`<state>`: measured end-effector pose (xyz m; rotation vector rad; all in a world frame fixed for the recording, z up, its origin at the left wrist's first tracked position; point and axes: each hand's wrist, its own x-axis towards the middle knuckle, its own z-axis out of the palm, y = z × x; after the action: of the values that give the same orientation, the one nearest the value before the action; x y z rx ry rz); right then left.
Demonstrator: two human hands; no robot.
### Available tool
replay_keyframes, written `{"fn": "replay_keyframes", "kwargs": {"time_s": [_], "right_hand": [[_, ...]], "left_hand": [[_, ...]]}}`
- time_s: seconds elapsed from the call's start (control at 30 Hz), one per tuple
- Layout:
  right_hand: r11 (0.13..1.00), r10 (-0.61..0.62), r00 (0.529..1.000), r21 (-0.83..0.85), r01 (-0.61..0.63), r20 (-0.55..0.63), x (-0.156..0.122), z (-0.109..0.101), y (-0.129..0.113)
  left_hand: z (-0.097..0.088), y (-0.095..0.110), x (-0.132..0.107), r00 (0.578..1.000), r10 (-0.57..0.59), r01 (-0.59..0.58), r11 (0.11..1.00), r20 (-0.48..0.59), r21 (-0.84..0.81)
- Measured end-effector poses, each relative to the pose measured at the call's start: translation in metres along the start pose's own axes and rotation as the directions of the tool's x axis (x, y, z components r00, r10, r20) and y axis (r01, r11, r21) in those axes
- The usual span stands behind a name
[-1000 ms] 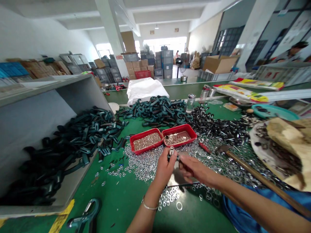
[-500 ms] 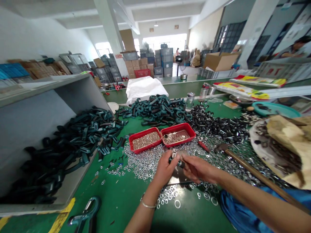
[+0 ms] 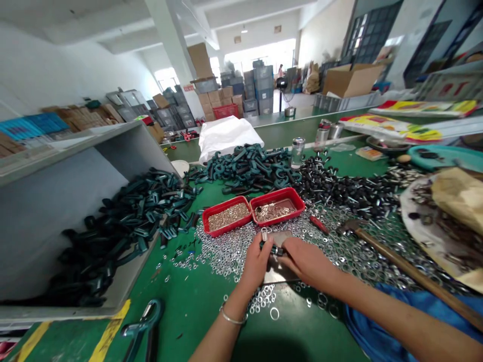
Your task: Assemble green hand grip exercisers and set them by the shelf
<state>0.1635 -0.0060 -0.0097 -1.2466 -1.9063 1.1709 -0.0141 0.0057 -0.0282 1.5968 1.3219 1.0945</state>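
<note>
My left hand (image 3: pixel 255 261) pinches a dark teal hand grip exerciser (image 3: pixel 277 250), with a metal coil spring (image 3: pixel 264 235) standing up beside the thumb. At its right end, the curled fingers of my right hand (image 3: pixel 307 261) close on it; their tips are partly hidden. Just behind the hands shows a flat metal piece (image 3: pixel 282 237), and below them lies a dark shiny plate (image 3: pixel 279 275). Two red trays (image 3: pixel 228 232) with small metal parts stand beyond, amid scattered metal rings (image 3: pixel 222 259). Another hand grip with a spring (image 3: pixel 145 327) lies at the lower left.
Teal handles fill the grey bin (image 3: pixel 124 296) on the left, and a pile of handles (image 3: pixel 249 168) lies behind the trays. On the right are black-headed bolts (image 3: pixel 339 193), a red-handled tool (image 3: pixel 319 224), a hammer (image 3: pixel 396 259) and blue cloth (image 3: pixel 400 311). A glass jar (image 3: pixel 298 153) stands behind.
My right hand has turned and its lower fingers have curled in. The spring by my left thumb shows more upright. The whole view has shifted slightly.
</note>
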Motion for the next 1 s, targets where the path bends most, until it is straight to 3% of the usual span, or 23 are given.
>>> {"fn": "replay_keyframes", "kwargs": {"time_s": [0.07, 0.13, 0.17, 0.2, 0.27, 0.33, 0.37, 0.4, 0.47, 0.53, 0.57, 0.67, 0.7, 0.83, 0.87, 0.9, 0.93, 1.0], "right_hand": [[0.991, 0.036, 0.994, 0.124, -0.049, 0.105, -0.002, 0.001, 0.002], [0.944, 0.095, 0.946, 0.274, -0.185, 0.311, -0.003, 0.0, 0.003], [0.921, 0.104, 0.929, 0.318, -0.224, 0.355, -0.003, 0.0, 0.004], [0.915, 0.098, 0.937, 0.34, -0.217, 0.335, -0.003, 0.0, 0.005], [0.945, 0.043, 0.99, 0.317, -0.083, 0.131, -0.003, 0.0, 0.006], [0.97, -0.044, 0.993, 0.235, 0.069, -0.111, -0.002, 0.002, 0.007], [0.962, -0.037, 0.987, 0.26, 0.077, -0.157, -0.002, 0.005, 0.008], [0.936, 0.014, 0.991, 0.349, 0.032, -0.13, -0.002, 0.008, 0.01], [0.804, 0.135, 0.986, 0.572, -0.164, 0.094, -0.003, 0.013, 0.012], [0.714, 0.169, 0.952, 0.634, -0.297, 0.256, -0.004, 0.015, 0.014], [0.745, 0.165, 0.957, 0.607, -0.278, 0.236, -0.005, 0.016, 0.014], [0.903, 0.106, 0.994, 0.42, -0.091, -0.013, -0.007, 0.014, 0.015], [0.911, 0.093, 0.996, 0.406, -0.08, -0.014, -0.007, 0.014, 0.015], [0.767, 0.088, 0.946, 0.584, -0.264, 0.312, -0.007, 0.011, 0.015], [0.776, 0.084, 0.953, 0.582, -0.245, 0.29, -0.007, 0.011, 0.014], [0.823, 0.082, 0.977, 0.539, -0.178, 0.197, -0.007, 0.01, 0.014], [0.884, 0.065, 0.996, 0.459, -0.084, 0.058, -0.007, 0.011, 0.013], [0.957, -0.004, 0.984, 0.286, 0.056, -0.18, -0.008, 0.015, 0.014]], "left_hand": [[0.003, 0.004, -0.002, 0.998, 0.062, -0.061, 0.998, -0.024, 0.008], [0.005, 0.008, -0.003, 0.98, 0.196, -0.196, 0.979, -0.006, 0.061], [0.007, 0.01, -0.003, 0.971, 0.241, -0.241, 0.967, 0.007, 0.083], [0.008, 0.011, -0.003, 0.969, 0.247, -0.247, 0.964, 0.007, 0.094], [0.013, 0.011, -0.002, 0.989, 0.138, -0.134, 0.988, -0.05, 0.079], [0.018, 0.009, 0.0, 0.989, -0.011, 0.02, 0.998, -0.148, 0.057], [0.02, 0.007, 0.0, 0.982, -0.038, 0.053, 0.996, -0.183, 0.073], [0.021, 0.007, 0.0, 0.98, -0.022, 0.044, 0.993, -0.196, 0.111], [0.021, 0.005, -0.001, 0.985, 0.098, -0.066, 0.975, -0.144, 0.213], [0.019, 0.004, -0.003, 0.983, 0.177, -0.158, 0.953, -0.05, 0.257], [0.018, 0.004, -0.004, 0.985, 0.167, -0.154, 0.955, -0.032, 0.254], [0.018, 0.001, -0.006, 0.991, 0.062, -0.032, 0.97, -0.119, 0.239], [0.018, 0.001, -0.006, 0.988, 0.051, -0.015, 0.969, -0.143, 0.246], [0.017, 0.005, -0.005, 0.989, 0.14, -0.121, 0.955, -0.049, 0.272], [0.017, 0.007, -0.005, 0.99, 0.135, -0.121, 0.96, -0.037, 0.254], [0.018, 0.009, -0.006, 0.993, 0.106, -0.093, 0.97, -0.045, 0.227], [0.018, 0.01, -0.006, 0.996, 0.059, -0.044, 0.98, -0.069, 0.195], [0.019, 0.009, -0.006, 0.992, -0.038, 0.056, 0.987, -0.121, 0.147]]}}
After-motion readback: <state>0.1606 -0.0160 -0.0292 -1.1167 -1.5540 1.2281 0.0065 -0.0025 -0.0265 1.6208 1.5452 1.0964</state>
